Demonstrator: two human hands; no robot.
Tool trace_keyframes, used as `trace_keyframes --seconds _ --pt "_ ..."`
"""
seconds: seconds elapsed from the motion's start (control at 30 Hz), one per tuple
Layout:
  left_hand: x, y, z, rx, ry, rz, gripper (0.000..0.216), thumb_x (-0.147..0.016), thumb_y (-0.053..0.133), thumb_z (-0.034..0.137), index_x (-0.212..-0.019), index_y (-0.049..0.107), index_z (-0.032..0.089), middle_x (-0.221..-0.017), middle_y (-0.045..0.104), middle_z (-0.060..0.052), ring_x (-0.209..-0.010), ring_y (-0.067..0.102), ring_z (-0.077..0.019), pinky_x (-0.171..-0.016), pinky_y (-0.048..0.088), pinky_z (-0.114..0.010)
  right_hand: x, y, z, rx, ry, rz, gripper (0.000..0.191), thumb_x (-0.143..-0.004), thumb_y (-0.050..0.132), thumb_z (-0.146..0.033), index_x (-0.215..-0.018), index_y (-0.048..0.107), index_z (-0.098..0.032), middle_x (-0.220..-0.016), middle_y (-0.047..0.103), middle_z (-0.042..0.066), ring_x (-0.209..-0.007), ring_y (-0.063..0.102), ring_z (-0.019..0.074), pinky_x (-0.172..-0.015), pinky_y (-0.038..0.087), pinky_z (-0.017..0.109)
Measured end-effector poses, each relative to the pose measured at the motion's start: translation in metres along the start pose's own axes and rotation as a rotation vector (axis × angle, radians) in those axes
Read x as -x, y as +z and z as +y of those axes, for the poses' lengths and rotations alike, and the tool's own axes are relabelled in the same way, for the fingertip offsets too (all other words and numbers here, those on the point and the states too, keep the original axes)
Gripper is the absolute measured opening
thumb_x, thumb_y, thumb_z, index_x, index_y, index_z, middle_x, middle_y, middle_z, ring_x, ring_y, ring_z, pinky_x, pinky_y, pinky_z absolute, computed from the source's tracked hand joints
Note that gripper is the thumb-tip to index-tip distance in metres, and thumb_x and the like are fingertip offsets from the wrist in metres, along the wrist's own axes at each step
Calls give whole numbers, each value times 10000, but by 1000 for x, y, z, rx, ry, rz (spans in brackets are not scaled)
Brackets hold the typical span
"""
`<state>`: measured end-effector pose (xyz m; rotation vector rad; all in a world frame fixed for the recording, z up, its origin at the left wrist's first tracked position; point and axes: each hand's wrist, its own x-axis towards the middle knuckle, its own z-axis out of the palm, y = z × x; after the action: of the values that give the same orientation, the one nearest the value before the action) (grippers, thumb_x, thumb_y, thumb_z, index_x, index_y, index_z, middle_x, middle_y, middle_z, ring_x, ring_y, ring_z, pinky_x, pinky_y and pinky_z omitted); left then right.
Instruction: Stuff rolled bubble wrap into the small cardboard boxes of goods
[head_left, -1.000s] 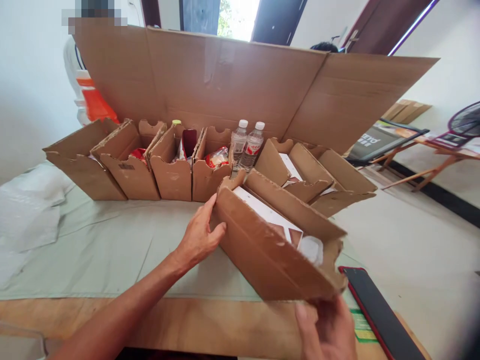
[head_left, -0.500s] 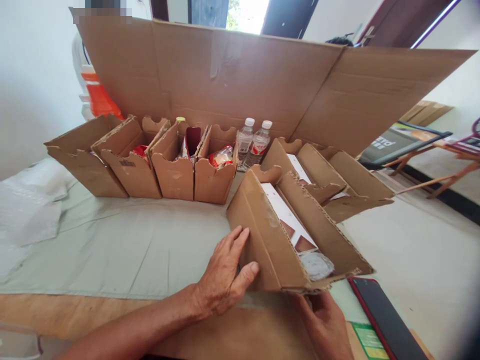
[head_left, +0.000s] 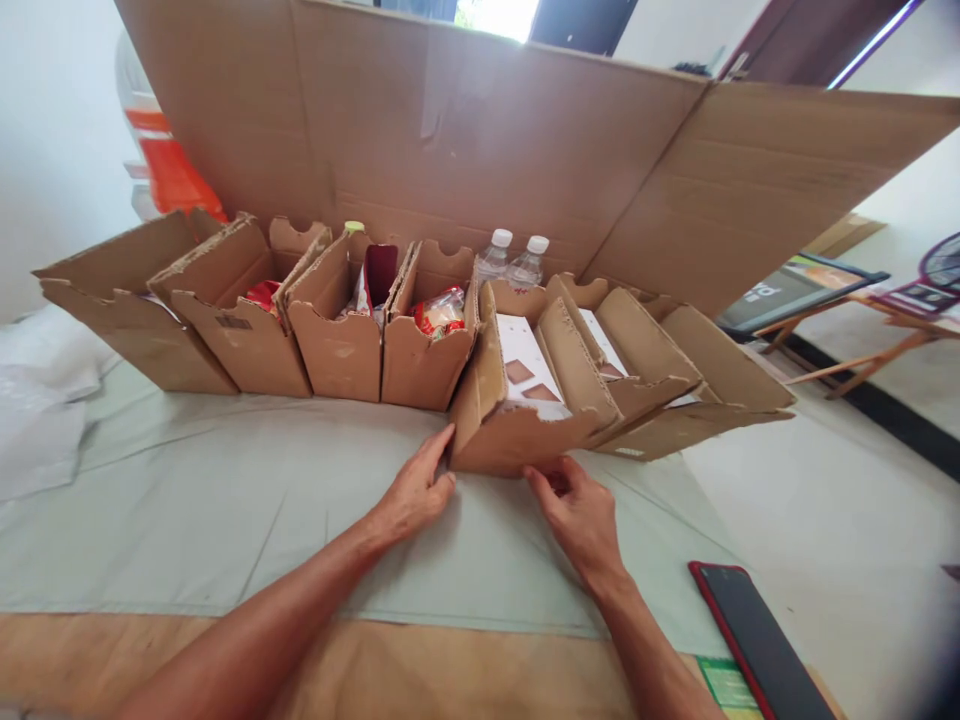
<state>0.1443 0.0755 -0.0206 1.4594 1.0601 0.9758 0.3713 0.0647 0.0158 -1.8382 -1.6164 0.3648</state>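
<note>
A cardboard box (head_left: 517, 445) with an open top stands among a row of similar boxes; a white box with brown shapes (head_left: 529, 360) lies inside it. My left hand (head_left: 416, 490) rests against its lower left corner, fingers stretched out and thumb apart. At the bottom front edge, my right hand (head_left: 581, 515) has its fingers curled onto the cardboard; the fingertips are partly hidden. Just left is a cardboard box (head_left: 420, 370) with a red-and-clear packet (head_left: 441, 313) in it. Close on the right stands another cardboard box (head_left: 652, 395).
More cardboard boxes (head_left: 334, 355) line the left side. Two clear bottles (head_left: 527, 265) stand behind, before a tall cardboard panel (head_left: 510, 150). A phone with a red edge (head_left: 757, 630) lies front right. Bubble wrap (head_left: 45, 400) lies left on the green cloth (head_left: 300, 500).
The cardboard box has moved away from me, back into line beside the others, and now hides the lower part of the bottles. Both hands have moved forward with it.
</note>
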Motion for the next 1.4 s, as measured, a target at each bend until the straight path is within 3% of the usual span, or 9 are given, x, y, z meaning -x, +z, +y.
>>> trace_keyframes --seconds 0.23,0.37,0.53,0.8,0.9,1.0,1.1,1.2,1.4 --pt "0 2 -20 73 -37 85 759 -850 544 181 -1572 314 139 -1588 437 -207 -1447 470 -313 -1206 368 -537 -5 19 -18 -45 -93 -84 364 -870 516 -505 -661 632 -230 -571 654 30 -519 568 176 -552 403 292" --pt "6 3 -18 86 -15 104 751 -834 564 184 -1552 350 135 -1556 481 -196 -1442 476 -298 -1217 365 -515 5 29 -43 -165 -216 -248 274 -872 559 -378 -1041 720 -234 -967 784 49 -776 703 176 -659 517 267" --pt "5 4 -16 81 -6 115 763 -810 566 169 -1544 361 135 -1527 510 -196 -1408 514 -298 -1192 407 -506 -12 49 -53 -228 -230 -273 535 -859 560 -280 -1389 561 -204 -1262 721 126 -814 721 171 -595 547 267" --pt "9 6 -7 43 12 148 709 -766 569 139 -1467 467 103 -1456 570 -196 -1301 578 -302 -1140 447 -492 -15 31 -79 -234 -276 -188 335 -916 547 -304 -1214 665 -209 -1086 766 85 -806 711 174 -704 566 294" --pt "10 6 -4 38 16 147 691 -738 573 120 -1426 513 131 -1407 610 -162 -1239 605 -286 -1096 479 -467 -27 24 -118 -192 -388 -141 486 -943 512 -273 -1427 534 -229 -1041 765 41 -773 705 155 -733 549 279" --pt "7 7 -5 55 2 166 658 -727 568 108 -1384 545 139 -1369 635 -153 -1232 613 -279 -1082 488 -452 -52 26 -159 91 -407 -159 662 -949 484 -226 -1589 314 -224 -978 780 27 -808 719 195 -795 521 315" --pt "3 8 -4 88 -32 216 612 -729 577 114 -1341 568 119 -1328 657 -178 -1210 637 -290 -1070 498 -461 -75 33 -185 389 -325 -191 527 -951 495 -229 -1477 500 -200 -949 791 89 -893 731 276 -771 490 340" --pt "10 1 3 115 -56 304 566 -751 591 145 -1316 583 112 -1308 663 -192 -1204 643 -303 -1058 503 -470 -78 37 -193 450 -309 -164 313 -959 484 -220 -1195 685 -181 -912 784 135 -878 734 297 -716 452 322" --pt "72 -42 22 124 -44 546 526 -867 591 300 -1382 538 207 -1456 571 -130 -1247 598 -277 -1092 460 -476 -1 12 -167 405 -426 -181 226 -969 473 -215 -1014 694 -201 -789 765 71 -721 718 220 -629 416 275"
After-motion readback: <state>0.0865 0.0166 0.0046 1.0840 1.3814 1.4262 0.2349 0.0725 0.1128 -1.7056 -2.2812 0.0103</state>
